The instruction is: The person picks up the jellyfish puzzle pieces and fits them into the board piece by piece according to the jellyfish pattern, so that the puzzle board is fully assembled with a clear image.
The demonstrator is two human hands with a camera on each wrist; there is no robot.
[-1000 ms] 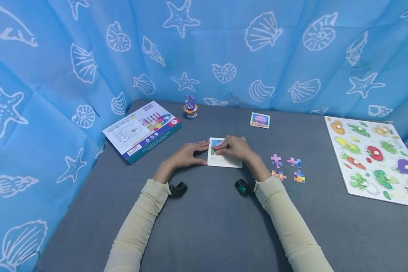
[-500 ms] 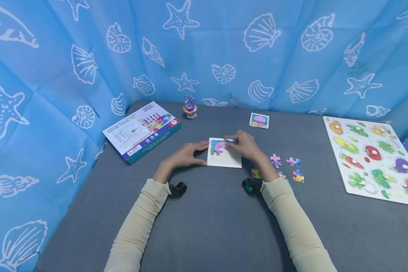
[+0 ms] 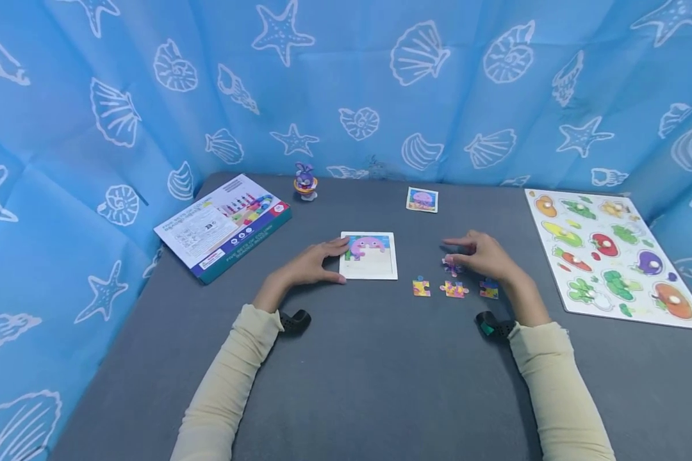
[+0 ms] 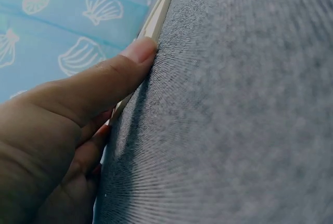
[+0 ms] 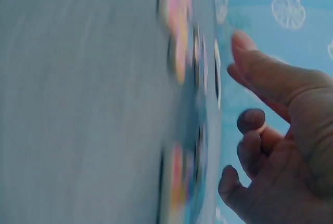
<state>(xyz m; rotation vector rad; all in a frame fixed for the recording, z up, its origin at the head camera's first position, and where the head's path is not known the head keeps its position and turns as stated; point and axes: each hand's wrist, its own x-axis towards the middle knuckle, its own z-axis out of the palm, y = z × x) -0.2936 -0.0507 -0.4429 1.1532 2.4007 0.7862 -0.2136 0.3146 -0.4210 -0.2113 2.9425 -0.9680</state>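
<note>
A white-framed jigsaw tray lies on the dark table in the head view. Pieces of a pink sea-creature picture fill its upper part and lower left, while bare board shows elsewhere. My left hand rests along the tray's left side, its thumb against the edge in the left wrist view. To the right, my right hand hovers over loose puzzle pieces, thumb and index finger apart. Beneath its fingertips is a purple-pink piece. Nearer me lie a yellow piece, a yellow-pink piece and a yellow-blue piece.
Behind the tray is a small picture card. A cardboard box and a purple rabbit figurine stand at the back left. On the right lies a vegetable peg puzzle board. A blue shell-print curtain borders the table.
My right hand has left the tray and moved right, over the loose pieces. The tray's upper right now shows picture pieces. My left hand stays by the tray; the head view has shifted slightly.
</note>
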